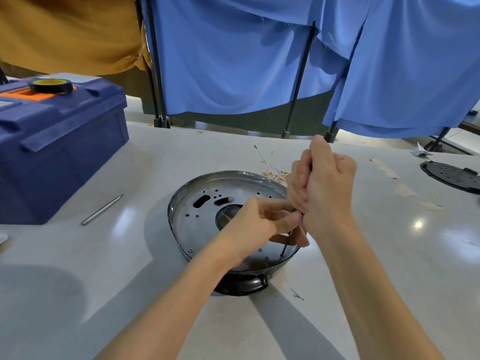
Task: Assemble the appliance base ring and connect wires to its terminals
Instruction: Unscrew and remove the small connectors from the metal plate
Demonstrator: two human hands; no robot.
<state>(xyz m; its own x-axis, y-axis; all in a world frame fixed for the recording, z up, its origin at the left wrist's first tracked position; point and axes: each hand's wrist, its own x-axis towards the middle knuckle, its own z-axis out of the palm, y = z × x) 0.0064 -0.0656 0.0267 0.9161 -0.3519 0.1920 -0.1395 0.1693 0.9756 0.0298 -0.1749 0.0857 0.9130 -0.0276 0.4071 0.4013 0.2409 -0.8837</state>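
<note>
Now right hand (324, 188) grips the screwdriver (286, 245) upright; left hand (257, 224) pinches its shaft.

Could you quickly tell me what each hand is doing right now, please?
Left hand: pinching the shaft of the screwdriver.
Right hand: closed around the screwdriver's handle.
</note>
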